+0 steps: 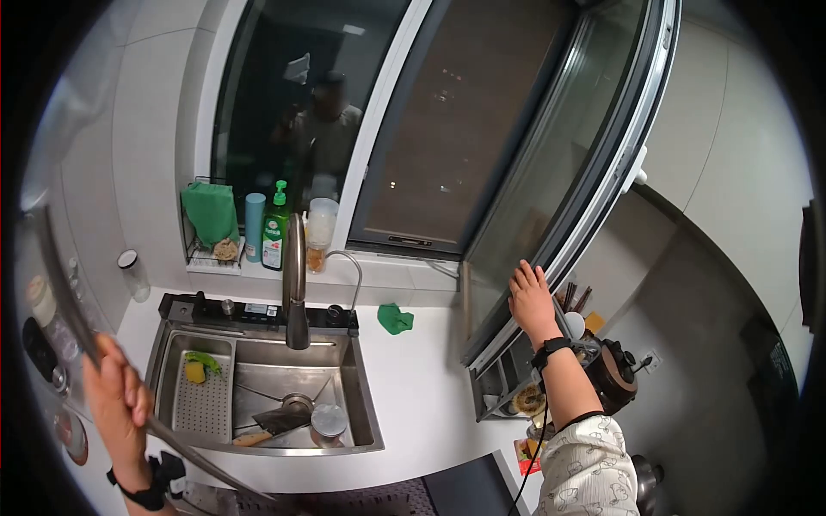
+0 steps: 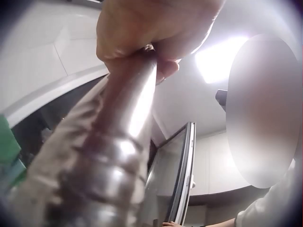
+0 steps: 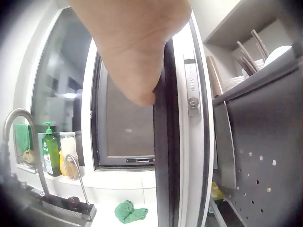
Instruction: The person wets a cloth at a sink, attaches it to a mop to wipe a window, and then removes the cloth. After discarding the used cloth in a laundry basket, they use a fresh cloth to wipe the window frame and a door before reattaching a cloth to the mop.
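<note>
In the head view my left hand (image 1: 120, 413) grips a long metal pole (image 1: 64, 288) that slants across the left side of the counter. Close up in the left wrist view, the pole (image 2: 125, 104) is shiny and has ringed joints. My right hand (image 1: 533, 303) rests on the edge of a window sash (image 1: 559, 163) swung into the room, its fingers extended along the frame. From the right wrist, the sash frame (image 3: 191, 142) stands upright beside the hand (image 3: 135, 52), with a lock plate on its edge. The tips of most fingers are hidden there.
A steel sink (image 1: 370, 404) with a tall faucet (image 1: 295, 284) holds a knife and a jar. A green cloth (image 1: 395, 319) lies on the white counter. Green soap bottle (image 1: 274, 232) and cups line the sill. Right of the sash stand a dish rack (image 1: 499, 378) and a dark pot (image 1: 613, 378).
</note>
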`<state>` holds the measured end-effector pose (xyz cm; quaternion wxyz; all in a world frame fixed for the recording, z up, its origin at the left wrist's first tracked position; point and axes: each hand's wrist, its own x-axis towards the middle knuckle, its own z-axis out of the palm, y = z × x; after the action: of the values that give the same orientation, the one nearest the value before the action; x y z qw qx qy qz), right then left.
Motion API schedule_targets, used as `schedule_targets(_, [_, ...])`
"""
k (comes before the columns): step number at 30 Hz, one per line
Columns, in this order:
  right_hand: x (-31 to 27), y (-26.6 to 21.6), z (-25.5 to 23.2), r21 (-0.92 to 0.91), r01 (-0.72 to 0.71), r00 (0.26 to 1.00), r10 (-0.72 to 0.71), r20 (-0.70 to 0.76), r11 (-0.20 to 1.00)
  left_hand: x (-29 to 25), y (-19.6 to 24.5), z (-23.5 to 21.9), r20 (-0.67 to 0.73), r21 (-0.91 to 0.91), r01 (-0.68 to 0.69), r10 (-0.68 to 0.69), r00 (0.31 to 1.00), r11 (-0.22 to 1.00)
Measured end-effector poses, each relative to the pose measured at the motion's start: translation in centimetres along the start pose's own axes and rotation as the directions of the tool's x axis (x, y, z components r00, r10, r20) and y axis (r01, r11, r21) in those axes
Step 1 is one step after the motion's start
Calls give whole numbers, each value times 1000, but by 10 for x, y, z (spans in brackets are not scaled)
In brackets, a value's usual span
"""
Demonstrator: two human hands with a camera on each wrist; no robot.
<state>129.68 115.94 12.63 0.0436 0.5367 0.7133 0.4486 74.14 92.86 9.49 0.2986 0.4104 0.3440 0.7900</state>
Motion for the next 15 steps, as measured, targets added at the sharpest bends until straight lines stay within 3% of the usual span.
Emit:
schedule_targets(2, [2, -3, 3, 10, -12, 1000, 12, -3, 1000, -14, 21, -37, -188, 132, -28, 52, 981, 991])
schedule_targets(4, [1, -5, -3, 14, -58, 997, 58, 44, 998, -26, 65, -68, -206, 372, -96, 184, 961, 923])
schedule_targets(6, [2, -7, -8, 31, -58, 997, 56, 62, 998, -36, 108, -84, -413, 604, -22, 337, 846, 797])
schedule_targets(9, [-5, -17, -11, 332, -133, 986, 93, 135, 934, -45, 163, -133, -371, 893, 167, 473, 800, 418])
schedule_targets(10, [-11, -25, -19, 401, -86, 993, 48, 105, 912, -49, 181, -142, -348, 933, 234, 519, 781, 274])
schedule_targets(11, [-17, -35, -27, 470, -14, 998, -13, 55, 883, -44, 185, -177, -289, 923, 76, 552, 782, 376])
schedule_targets(14, [-43, -69, -63, 698, 126, 986, -165, -12, 705, -50, 203, -173, -201, 824, -162, 549, 811, 542])
schedule_targets(15, [-52, -79, -76, 716, 168, 970, -244, 3, 677, -54, 208, -158, -180, 819, -170, 526, 831, 548])
